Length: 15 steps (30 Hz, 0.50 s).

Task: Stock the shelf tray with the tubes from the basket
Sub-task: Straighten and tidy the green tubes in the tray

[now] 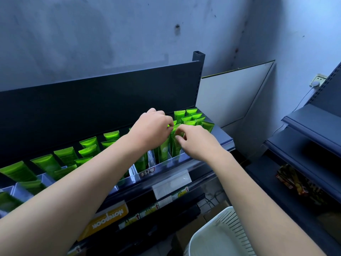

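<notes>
Both hands meet over the right part of the shelf tray [186, 159]. The left hand [153, 126] curls its fingertips over the top edge of 1 green tube [164, 148]; the right hand [197, 143] pinches the crimped top of the neighbouring tube [176, 143], just right of it. Each tube stands nearly upright, long axis vertical, in a slot between clear dividers, directly beneath the fingers, so the seating move runs straight down. The hands almost touch, neither clearly nearer its tube.

Outward, more green tubes [191, 117] fill the far right slots, and rows of tubes [64, 156] run left along the tray. The white basket [227, 235] sits low at the near right, well apart from both hands; its visible inside shows no tubes, suggesting stocking is nearly finished.
</notes>
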Available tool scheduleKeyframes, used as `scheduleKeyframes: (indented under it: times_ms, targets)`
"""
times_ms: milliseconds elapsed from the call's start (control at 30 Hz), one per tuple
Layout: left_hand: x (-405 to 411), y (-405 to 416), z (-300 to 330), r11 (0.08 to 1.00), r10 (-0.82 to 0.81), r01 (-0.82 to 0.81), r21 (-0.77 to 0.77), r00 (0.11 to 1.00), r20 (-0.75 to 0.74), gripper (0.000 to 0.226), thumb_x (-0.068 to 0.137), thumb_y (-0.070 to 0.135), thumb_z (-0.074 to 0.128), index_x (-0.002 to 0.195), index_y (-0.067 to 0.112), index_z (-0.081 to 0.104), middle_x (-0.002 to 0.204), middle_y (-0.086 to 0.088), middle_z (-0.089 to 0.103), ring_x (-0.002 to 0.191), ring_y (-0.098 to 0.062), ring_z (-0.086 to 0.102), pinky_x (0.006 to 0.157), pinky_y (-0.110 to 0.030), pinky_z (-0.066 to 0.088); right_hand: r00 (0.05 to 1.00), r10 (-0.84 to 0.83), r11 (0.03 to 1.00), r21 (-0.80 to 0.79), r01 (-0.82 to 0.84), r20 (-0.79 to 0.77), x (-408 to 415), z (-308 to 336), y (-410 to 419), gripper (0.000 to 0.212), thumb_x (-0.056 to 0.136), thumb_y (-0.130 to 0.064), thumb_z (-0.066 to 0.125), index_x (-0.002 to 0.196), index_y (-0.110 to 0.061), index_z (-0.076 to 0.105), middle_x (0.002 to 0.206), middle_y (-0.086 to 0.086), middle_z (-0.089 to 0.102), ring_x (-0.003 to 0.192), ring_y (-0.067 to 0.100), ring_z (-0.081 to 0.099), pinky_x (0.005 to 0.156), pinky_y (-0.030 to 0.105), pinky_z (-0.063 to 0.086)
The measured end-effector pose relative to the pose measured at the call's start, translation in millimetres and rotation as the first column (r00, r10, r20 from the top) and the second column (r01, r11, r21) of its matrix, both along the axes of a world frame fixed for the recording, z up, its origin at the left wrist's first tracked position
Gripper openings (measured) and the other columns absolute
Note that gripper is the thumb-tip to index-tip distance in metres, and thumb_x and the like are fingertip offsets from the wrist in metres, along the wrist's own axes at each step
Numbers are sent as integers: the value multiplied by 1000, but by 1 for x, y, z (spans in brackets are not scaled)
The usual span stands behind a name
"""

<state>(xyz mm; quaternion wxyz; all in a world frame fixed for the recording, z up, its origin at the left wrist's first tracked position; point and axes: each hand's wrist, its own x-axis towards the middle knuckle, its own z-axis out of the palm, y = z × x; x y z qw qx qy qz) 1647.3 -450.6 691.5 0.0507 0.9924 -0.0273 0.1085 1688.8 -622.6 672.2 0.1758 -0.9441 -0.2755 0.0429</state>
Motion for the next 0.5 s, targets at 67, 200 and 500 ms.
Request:
scheduleKeyframes:
  times_ms: [67,200,500]
  targets:
    - [10,-5,5,1000,-2,3,9,997,-79,30,103,38,54,128,29,68,114,-3,62,108,-28,50,91,-41,48,999,-11,999,-32,13,43,-3,-2,-1,31,103,-54,50,110,-26,61,102,0,70,95,29,63,74,39,54]
    - [28,-11,9,995,9,7,97,986,-164,31,99,33,60,128,32,68,121,-1,68,116,-29,58,87,-37,48,993,-28,998,-52,34,119,-9,-6,-1,36,102,-56,51,111,-22,58,104,4,69,97,33,64,69,37,46]
    - [40,-17,13,995,26,-7,98,981,-190,22,88,13,61,94,33,65,80,10,57,84,-23,59,65,-29,38,985,-97,995,-4,98,140,-9,-13,3,23,100,-17,54,122,-15,48,106,12,69,95,41,67,65,40,44]
